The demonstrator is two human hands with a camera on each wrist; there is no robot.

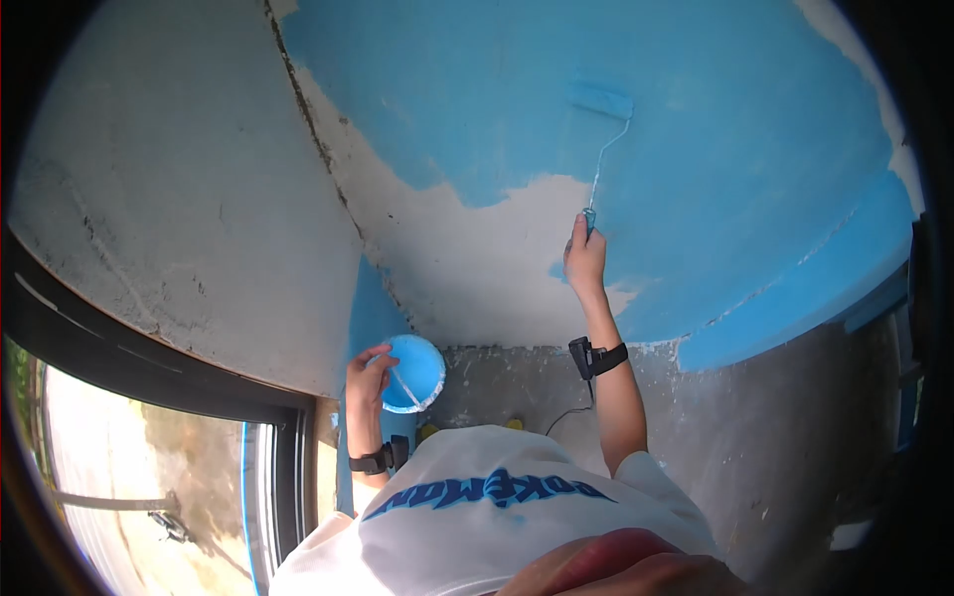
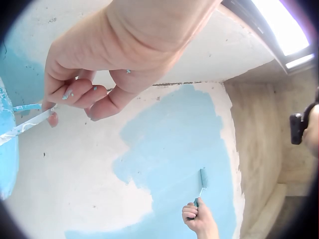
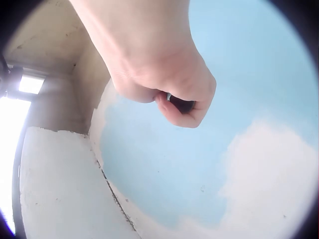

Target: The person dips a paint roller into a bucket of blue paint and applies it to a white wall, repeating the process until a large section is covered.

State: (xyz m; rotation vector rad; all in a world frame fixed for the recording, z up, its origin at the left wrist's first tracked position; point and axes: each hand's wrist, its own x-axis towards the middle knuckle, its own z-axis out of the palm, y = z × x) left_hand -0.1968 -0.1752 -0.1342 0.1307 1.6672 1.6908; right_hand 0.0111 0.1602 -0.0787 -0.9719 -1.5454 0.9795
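Observation:
In the head view, my right hand (image 1: 586,256) grips the handle of a paint roller (image 1: 603,101), thumb along the handle. The roller's blue-coated sleeve lies against the painted part of the wall (image 1: 715,169), above the hand. My left hand (image 1: 368,377) holds a paint bucket (image 1: 441,372) by its handle, low at the left, with light blue inside the bucket. In the left wrist view, curled fingers hook the pale bucket handle (image 2: 27,124), and blue flecks dot the fingers. The right wrist view shows the right fist (image 3: 184,79) hiding most of the roller's grip.
A bare whitish patch (image 1: 467,248) borders the blue paint. The grey adjoining wall (image 1: 179,179) meets it at a cracked corner. A dark-framed window (image 1: 298,437) stands at lower left. Paint spots mark the grey floor (image 1: 497,372), and a cable (image 1: 566,415) hangs by my right arm.

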